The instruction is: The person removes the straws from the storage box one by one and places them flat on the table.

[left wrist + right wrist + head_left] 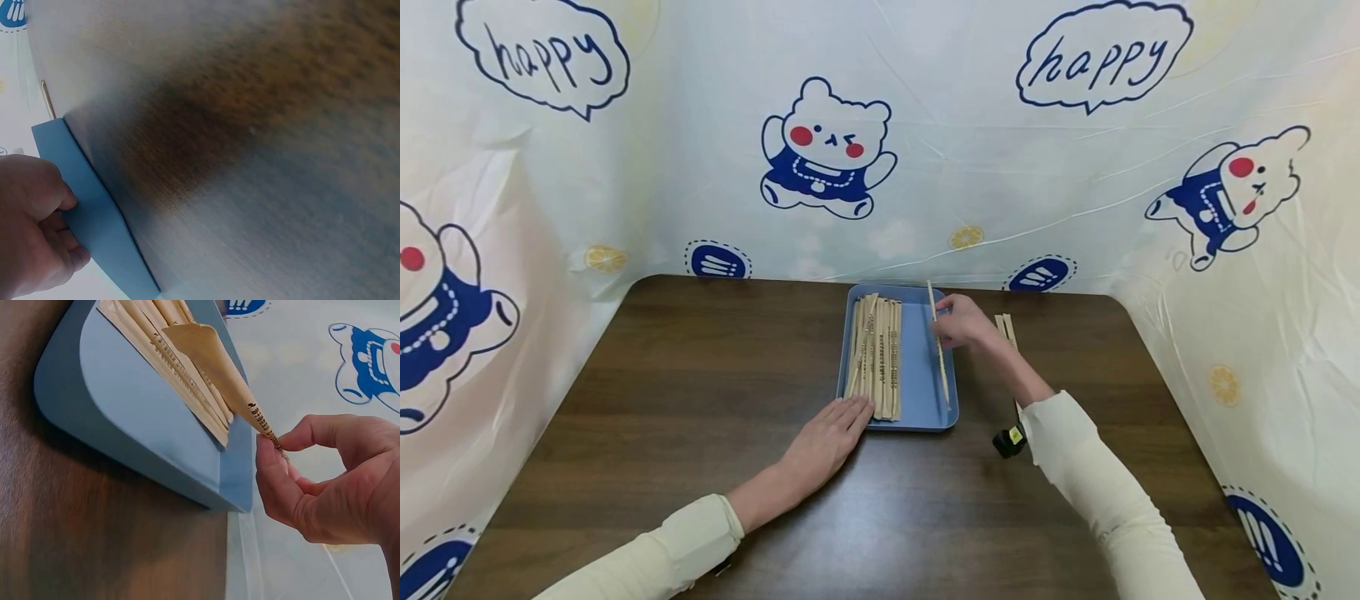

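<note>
A blue tray (pixel 917 350) on the table holds a row of paper-wrapped chopsticks (pixel 880 358) along its left side. My left hand (pixel 827 442) grips the tray's near left corner, its fingers bent against the blue wall (pixel 94 206) in the left wrist view. Over the tray's right side, my right hand (pixel 958 321) pinches one wrapped pair of chopsticks (pixel 940 358) between thumb and fingers. In the right wrist view, the paper wrapper (pixel 231 381) slants above the tray, with dark print near the pinched end.
A few more wrapped chopsticks (pixel 1006 325) lie on the table right of the tray, partly hidden by my right forearm. A small black device (pixel 1009 442) with a yellow label shows beside the right sleeve. Printed cloth (pixel 925 167) hangs behind the brown table (pixel 700 375) and at both sides.
</note>
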### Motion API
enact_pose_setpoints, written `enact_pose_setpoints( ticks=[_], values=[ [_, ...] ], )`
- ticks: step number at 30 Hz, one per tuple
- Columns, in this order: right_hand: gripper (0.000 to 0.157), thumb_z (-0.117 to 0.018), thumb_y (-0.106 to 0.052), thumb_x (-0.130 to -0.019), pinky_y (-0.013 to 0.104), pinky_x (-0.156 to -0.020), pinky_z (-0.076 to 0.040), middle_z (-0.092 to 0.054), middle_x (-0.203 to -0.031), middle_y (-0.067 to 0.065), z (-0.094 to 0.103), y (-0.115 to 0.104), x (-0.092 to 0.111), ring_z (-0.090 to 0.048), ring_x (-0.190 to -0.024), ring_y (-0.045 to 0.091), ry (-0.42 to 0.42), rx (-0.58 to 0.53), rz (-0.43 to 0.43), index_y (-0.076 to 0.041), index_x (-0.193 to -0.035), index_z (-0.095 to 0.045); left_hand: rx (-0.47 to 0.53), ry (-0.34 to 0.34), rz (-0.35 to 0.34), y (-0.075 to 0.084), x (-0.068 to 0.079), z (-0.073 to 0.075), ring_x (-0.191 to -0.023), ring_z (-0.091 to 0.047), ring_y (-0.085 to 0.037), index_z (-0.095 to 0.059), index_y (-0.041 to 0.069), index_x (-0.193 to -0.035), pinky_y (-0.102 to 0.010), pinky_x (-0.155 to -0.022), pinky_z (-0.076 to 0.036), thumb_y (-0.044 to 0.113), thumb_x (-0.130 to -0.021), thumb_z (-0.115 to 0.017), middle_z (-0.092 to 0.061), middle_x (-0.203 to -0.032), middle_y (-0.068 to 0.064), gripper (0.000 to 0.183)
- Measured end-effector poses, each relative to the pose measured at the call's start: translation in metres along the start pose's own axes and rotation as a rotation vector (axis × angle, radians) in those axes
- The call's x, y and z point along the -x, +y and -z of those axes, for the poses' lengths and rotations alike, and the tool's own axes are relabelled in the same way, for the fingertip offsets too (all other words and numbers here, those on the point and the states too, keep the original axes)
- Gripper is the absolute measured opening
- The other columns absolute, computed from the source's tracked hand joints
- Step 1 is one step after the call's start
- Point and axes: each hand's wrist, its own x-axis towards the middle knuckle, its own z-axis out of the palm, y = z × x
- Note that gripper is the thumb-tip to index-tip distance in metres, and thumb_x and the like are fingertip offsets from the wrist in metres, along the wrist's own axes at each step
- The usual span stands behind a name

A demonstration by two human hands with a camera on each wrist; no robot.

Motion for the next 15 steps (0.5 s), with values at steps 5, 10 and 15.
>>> enact_pose_setpoints(
  ticks=[5,10,15],
  values=[
    [0.051,-0.054,0.004,-0.088,0.053,-0.088,-0.056,-0.055,-0.107,0.019,0.014,0.010,0.008,-0.057,-0.081,0.023,-0.010,-0.021,-0.008,0.008,-0.137,-0.042,-0.001,-0.012,0.002,0.000,0.000,0.001,-0.131,-0.051,-0.033,-0.052,-0.005,-0.141,-0.043,-0.111,-0.039,-0.005,-0.094,-0.061,-0.053,-0.142,-0.022,0.048],
    [0.055,-0.051,0.006,-0.089,0.053,-0.089,-0.055,-0.053,-0.113,0.021,0.030,0.022,0.017,-0.059,-0.090,0.028,-0.043,-0.028,-0.009,0.009,-0.142,-0.035,0.003,-0.033,0.009,0.000,0.000,0.002,-0.132,-0.050,-0.033,-0.051,-0.006,-0.141,-0.043,-0.112,-0.038,-0.004,-0.095,-0.060,-0.052,-0.143,-0.022,0.047],
    [0.057,-0.050,0.005,-0.090,0.046,-0.085,-0.058,-0.051,-0.112,0.020,0.046,0.036,0.022,-0.057,-0.093,0.027,-0.036,0.006,-0.014,0.010,-0.144,-0.035,0.002,-0.036,0.008,0.000,0.000,0.002,-0.132,-0.050,-0.033,-0.050,-0.005,-0.142,-0.043,-0.112,-0.038,-0.004,-0.095,-0.060,-0.051,-0.143,-0.021,0.048]
  ],
)
